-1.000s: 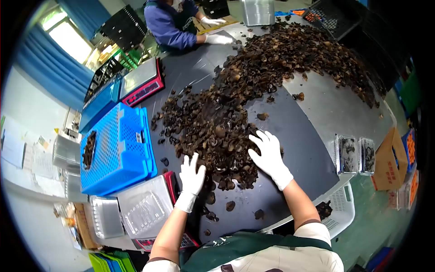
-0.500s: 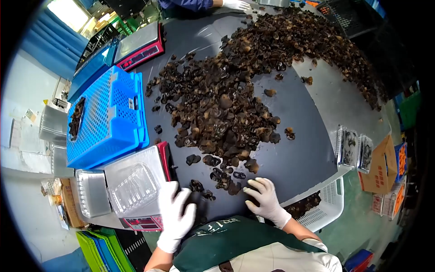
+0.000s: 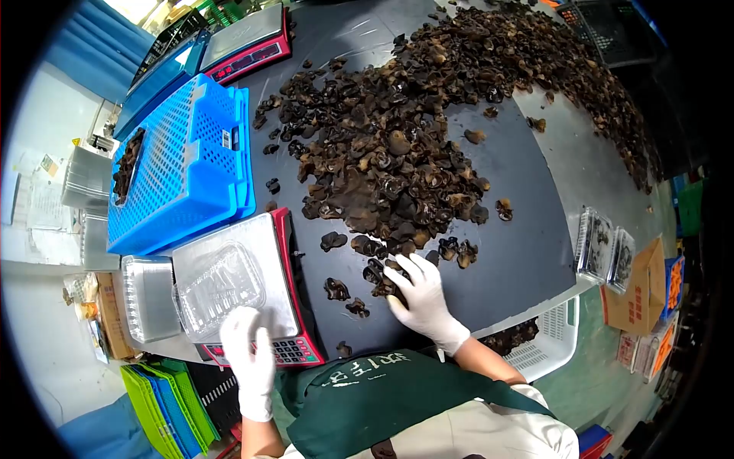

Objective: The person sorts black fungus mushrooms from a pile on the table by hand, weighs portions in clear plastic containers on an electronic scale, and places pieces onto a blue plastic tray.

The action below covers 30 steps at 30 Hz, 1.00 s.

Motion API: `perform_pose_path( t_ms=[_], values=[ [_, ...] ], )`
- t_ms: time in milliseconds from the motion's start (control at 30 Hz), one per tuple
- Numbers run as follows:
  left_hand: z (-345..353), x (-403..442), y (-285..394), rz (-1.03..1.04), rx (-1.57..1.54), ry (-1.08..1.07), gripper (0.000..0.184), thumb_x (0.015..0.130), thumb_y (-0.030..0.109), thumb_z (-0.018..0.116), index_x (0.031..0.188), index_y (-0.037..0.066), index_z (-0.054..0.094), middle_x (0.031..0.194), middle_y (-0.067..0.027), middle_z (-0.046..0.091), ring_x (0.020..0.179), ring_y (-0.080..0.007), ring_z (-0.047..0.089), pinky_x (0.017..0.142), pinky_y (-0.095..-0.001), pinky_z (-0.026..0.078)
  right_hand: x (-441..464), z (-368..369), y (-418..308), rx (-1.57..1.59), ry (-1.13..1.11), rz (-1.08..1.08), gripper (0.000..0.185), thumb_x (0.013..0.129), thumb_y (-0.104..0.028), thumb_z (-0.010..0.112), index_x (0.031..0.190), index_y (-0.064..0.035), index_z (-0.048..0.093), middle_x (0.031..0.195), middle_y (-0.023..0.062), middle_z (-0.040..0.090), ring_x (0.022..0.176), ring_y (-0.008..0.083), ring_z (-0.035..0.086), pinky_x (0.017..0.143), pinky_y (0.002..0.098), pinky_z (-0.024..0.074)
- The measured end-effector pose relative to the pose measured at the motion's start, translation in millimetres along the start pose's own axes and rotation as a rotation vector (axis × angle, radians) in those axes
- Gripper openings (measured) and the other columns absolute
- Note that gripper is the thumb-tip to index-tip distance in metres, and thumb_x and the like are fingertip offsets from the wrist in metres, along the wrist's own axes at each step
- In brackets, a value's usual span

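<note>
My left hand (image 3: 248, 363), in a white glove, is by the front edge of the red scale (image 3: 287, 260), its fingertips over the near corner of a clear plastic container (image 3: 222, 287) on the scale's plate. Its thumb is apart from the fingers, and I see nothing held. Also gloved, my right hand (image 3: 422, 300) reaches with spread fingers to loose dark wood ear mushrooms (image 3: 375, 275) at the near end of a large pile (image 3: 382, 168). Its fingertips touch or hover over them; I cannot tell which.
A blue basket (image 3: 172, 172) stands left, beyond a stack of clear containers (image 3: 149, 298). Another scale (image 3: 248, 50) sits farther back. Two filled clear boxes (image 3: 604, 249) lie at the table's right edge, with a white basket (image 3: 547, 348) below and a cardboard box (image 3: 636, 287) beside.
My left hand has moved left from the scale's corner to the container. My right hand has moved forward and left to the loose mushrooms. The view has shifted slightly.
</note>
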<state>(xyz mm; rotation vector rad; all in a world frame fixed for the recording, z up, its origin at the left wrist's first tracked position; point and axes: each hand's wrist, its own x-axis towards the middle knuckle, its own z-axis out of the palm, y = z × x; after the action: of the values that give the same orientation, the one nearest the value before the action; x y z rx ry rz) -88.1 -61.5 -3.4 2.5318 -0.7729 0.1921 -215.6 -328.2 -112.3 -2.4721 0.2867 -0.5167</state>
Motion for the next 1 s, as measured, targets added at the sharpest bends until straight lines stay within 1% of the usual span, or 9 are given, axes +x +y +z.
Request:
perform_pose_path(
  t_ms=[100, 300, 367, 433, 567, 633, 767, 900, 1000],
  values=[
    [15, 0, 46, 0.225, -0.131, -0.49, 0.022, 0.079, 0.009, 0.063, 0.101, 0.007, 0.064, 0.101, -0.0122, 0.063, 0.097, -0.0303, 0.059, 0.086, -0.0412, 0.046, 17, 21, -13, -0.086, -0.102, -0.08, 0.06, 0.073, -0.031, 0.068, 0.126, -0.0071, 0.055, 0.134, 0.0195, 0.044, 0.124, 0.0434, 0.038, 0.103, 0.0548, 0.0301],
    [90, -45, 26, 0.61, 0.332, -0.787, 0.018, 0.08, 0.019, 0.055, 0.094, 0.009, 0.061, 0.09, -0.0084, 0.055, 0.093, -0.0254, 0.054, 0.088, -0.0394, 0.041, -18, 28, -19, -0.025, -0.402, -0.395, 0.037, 0.078, -0.021, 0.062, 0.113, -0.0073, 0.062, 0.123, 0.0091, 0.058, 0.129, 0.0361, 0.04, 0.108, 0.0568, 0.0261],
    [99, -46, 22, 0.618, 0.365, -0.848, 0.013, 0.081, 0.019, 0.055, 0.089, 0.01, 0.06, 0.086, -0.008, 0.054, 0.089, -0.0242, 0.056, 0.081, -0.0383, 0.045, -27, 13, -13, -0.017, -0.505, -0.359, 0.032, 0.076, -0.021, 0.068, 0.107, -0.0142, 0.065, 0.118, 0.001, 0.061, 0.129, 0.0319, 0.042, 0.108, 0.0573, 0.0258],
    [104, -46, 20, 0.586, 0.361, -0.907, 0.011, 0.082, 0.018, 0.054, 0.088, 0.011, 0.06, 0.087, -0.0079, 0.055, 0.082, -0.0226, 0.059, 0.068, -0.0354, 0.051, -27, -9, -6, 0.199, -0.235, -0.294, 0.013, 0.075, -0.018, 0.066, 0.088, -0.0153, 0.066, 0.095, -0.004, 0.065, 0.118, 0.0262, 0.051, 0.105, 0.0547, 0.0307],
    [106, -45, 11, 0.588, 0.293, -1.035, 0.016, 0.081, 0.02, 0.055, 0.093, 0.011, 0.061, 0.088, -0.0088, 0.056, 0.077, -0.0239, 0.061, 0.06, -0.0374, 0.051, -13, -51, 34, 0.126, -0.165, 0.185, 0.025, 0.076, -0.017, 0.066, 0.101, -0.0125, 0.066, 0.108, 0.0034, 0.065, 0.114, 0.0253, 0.051, 0.104, 0.0493, 0.0301],
    [107, -44, 8, 0.586, 0.253, -0.993, 0.014, 0.08, 0.019, 0.057, 0.091, 0.011, 0.061, 0.086, -0.0081, 0.056, 0.075, -0.0249, 0.061, 0.061, -0.0363, 0.051, -15, -39, 49, -0.325, 0.259, 0.256, 0.034, 0.074, -0.014, 0.066, 0.108, -0.0089, 0.062, 0.12, 0.0122, 0.057, 0.115, 0.0322, 0.049, 0.101, 0.0484, 0.0336],
    [100, -23, 29, 0.353, -0.177, -0.755, 0.013, 0.076, 0.012, 0.066, 0.086, 0.011, 0.059, 0.084, -0.0068, 0.058, 0.075, -0.0255, 0.062, 0.064, -0.0344, 0.05, -15, -39, 39, -0.048, -0.03, 0.305, 0.045, 0.069, -0.016, 0.069, 0.112, -0.0078, 0.059, 0.128, 0.0165, 0.049, 0.114, 0.0438, 0.044, 0.095, 0.0493, 0.0392],
    [100, -3, 49, -0.068, -0.487, -0.701, 0.022, 0.077, 0.01, 0.068, 0.098, 0.006, 0.061, 0.089, -0.0088, 0.058, 0.08, -0.0236, 0.06, 0.074, -0.0326, 0.05, -40, -11, 6, 0.15, -0.151, -0.05, 0.03, 0.072, -0.019, 0.069, 0.101, -0.0139, 0.066, 0.12, 0.0051, 0.059, 0.118, 0.0337, 0.047, 0.103, 0.0496, 0.032],
    [117, 18, 46, 0.121, -0.283, -0.425, 0.036, 0.08, 0.014, 0.065, 0.115, 0.009, 0.058, 0.112, -0.0175, 0.055, 0.107, -0.0338, 0.053, 0.091, -0.0415, 0.043, -41, -9, -10, 0.224, -0.149, -0.141, 0.022, 0.075, -0.019, 0.068, 0.096, -0.0172, 0.069, 0.11, -0.002, 0.065, 0.12, 0.0266, 0.048, 0.111, 0.0494, 0.0205]
  ],
)
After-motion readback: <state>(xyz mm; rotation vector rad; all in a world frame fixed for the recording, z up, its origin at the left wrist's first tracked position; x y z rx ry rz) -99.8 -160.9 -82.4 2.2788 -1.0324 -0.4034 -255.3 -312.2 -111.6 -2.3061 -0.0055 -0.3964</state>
